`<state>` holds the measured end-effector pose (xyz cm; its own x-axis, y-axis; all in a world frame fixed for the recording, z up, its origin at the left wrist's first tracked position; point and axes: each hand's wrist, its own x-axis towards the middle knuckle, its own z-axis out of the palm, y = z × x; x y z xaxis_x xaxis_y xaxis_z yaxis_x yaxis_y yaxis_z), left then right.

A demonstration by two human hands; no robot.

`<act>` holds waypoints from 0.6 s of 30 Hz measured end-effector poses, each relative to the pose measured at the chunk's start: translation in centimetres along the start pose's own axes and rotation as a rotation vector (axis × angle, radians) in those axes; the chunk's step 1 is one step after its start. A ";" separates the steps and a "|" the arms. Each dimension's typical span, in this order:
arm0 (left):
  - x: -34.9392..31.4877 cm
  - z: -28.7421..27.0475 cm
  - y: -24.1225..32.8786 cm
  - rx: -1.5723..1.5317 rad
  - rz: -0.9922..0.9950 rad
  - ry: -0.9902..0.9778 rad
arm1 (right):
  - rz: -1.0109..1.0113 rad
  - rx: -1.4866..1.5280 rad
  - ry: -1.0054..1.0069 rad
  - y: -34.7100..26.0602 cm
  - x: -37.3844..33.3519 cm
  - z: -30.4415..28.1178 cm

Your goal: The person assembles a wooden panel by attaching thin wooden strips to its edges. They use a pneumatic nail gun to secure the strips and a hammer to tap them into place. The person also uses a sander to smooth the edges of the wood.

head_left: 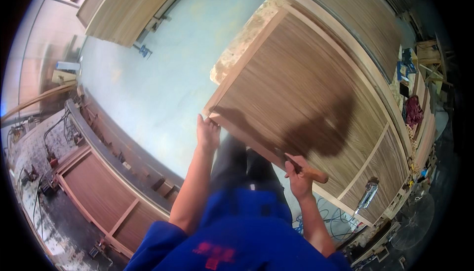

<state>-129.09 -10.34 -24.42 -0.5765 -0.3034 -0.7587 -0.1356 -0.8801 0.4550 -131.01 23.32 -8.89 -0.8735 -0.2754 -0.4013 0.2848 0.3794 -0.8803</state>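
Note:
A large wooden door panel (301,88) with brown veneer and a pale frame lies flat in front of me. My left hand (207,134) rests with fingers spread on the panel's near corner. My right hand (297,172) is closed around a wooden handle (315,174) of a tool held against the panel's near edge; the tool's working end is hidden behind the hand. A dark shadow falls across the veneer above my right hand.
A silvery power tool (368,195) lies on the panel's right end, blue cable (331,219) below it. Another framed panel (101,197) lies at lower left beside a long bench (123,157). More panels (128,4) lean at the top. Cluttered shelves (419,103) run along the right.

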 end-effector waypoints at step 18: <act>-3.2 -1.2 7.0 -0.385 -0.249 0.075 | 0.045 -0.116 -0.118 -4.6 9.8 8.7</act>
<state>-127.23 -15.98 -19.43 -0.5028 -0.0786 -0.8608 0.0547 -0.9968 0.0590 -137.43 11.19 -10.97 -0.8067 -0.3551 -0.4725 0.2691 0.4911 -0.8285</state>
